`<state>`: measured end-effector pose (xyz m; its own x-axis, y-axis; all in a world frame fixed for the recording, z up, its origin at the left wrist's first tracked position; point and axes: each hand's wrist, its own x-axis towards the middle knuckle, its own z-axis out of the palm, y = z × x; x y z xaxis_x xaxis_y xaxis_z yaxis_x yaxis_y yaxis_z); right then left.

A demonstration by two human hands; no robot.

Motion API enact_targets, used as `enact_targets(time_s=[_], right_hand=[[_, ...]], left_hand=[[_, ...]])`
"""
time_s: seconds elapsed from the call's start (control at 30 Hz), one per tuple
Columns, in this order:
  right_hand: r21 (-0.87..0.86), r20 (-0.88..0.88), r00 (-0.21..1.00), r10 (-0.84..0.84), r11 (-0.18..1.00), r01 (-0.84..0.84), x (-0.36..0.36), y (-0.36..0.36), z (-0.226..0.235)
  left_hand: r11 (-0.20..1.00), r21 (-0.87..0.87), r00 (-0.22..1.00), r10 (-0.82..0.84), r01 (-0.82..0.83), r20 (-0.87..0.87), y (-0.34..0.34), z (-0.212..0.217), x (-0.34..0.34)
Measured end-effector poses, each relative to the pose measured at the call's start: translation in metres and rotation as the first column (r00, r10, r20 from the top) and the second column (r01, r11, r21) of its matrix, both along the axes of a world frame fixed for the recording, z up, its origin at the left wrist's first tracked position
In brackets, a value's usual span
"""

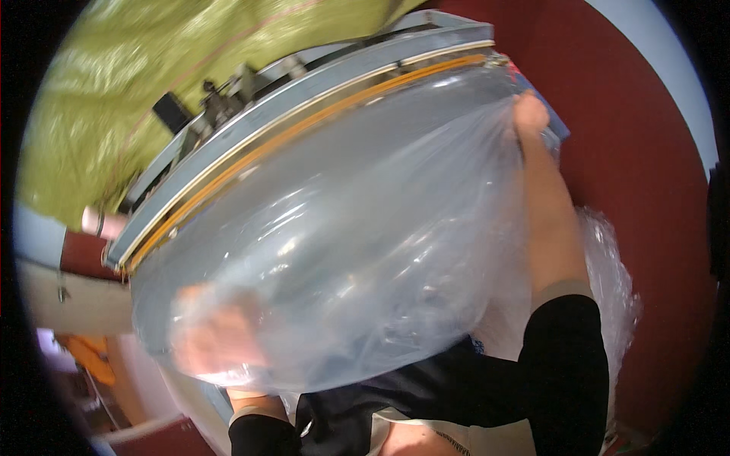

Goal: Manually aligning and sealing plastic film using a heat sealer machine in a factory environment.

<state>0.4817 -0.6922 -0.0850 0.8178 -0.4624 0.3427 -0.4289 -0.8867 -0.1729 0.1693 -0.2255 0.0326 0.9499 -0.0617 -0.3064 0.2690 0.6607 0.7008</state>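
Note:
A large clear plastic film, possibly a bag, [365, 228] billows across the middle between my arms. At the upper right, my right hand [530, 114] is closed on its gathered edge, and folds fan out leftward from the grip. My left hand [220, 334] is at the lower left, seen through the film and smeared by motion; whether it grips anything is unclear. Beyond the film's far side runs a long grey metal bar-shaped machine [365, 67] with an orange strip [304, 114] along its near edge. The film reaches close to that strip.
Yellow-green sheeting [152, 68] spreads behind the machine. A black box [172, 112] and metal fittings sit on the machine's far side, with a pink cylinder [105, 223] near its left end. More crumpled clear plastic [610, 281] hangs right of my right arm, before a dark red surface [654, 190].

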Motion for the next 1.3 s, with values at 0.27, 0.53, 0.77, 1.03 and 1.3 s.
enact_targets(time_s=[0.27,0.53,0.77,1.03,1.3], right_hand=[[-0.040,0.060,0.997,0.048,0.998,-0.046,0.013,-0.030,-0.014],[-0.021,-0.031,0.999,0.036,0.999,-0.036,0.016,-0.014,-0.008],[-0.077,-0.063,0.995,0.074,0.994,-0.079,0.019,-0.027,-0.016],[-0.082,-0.083,0.993,0.085,0.992,-0.091,0.031,-0.043,-0.026],[-0.031,-0.047,0.996,0.078,0.996,-0.080,0.031,-0.038,-0.026]], left_hand=[[0.844,-0.515,0.714,0.452,-0.148,0.535,0.130,-0.077,-0.112],[0.504,0.225,0.540,0.829,-0.834,0.145,0.075,-0.056,-0.156],[0.259,0.576,0.523,0.775,-0.775,0.355,0.187,-0.028,-0.129],[-0.169,0.945,0.536,0.789,-0.280,0.301,0.225,-0.146,-0.174],[-0.521,0.805,0.952,-0.051,-0.283,0.301,0.219,-0.100,-0.091]])
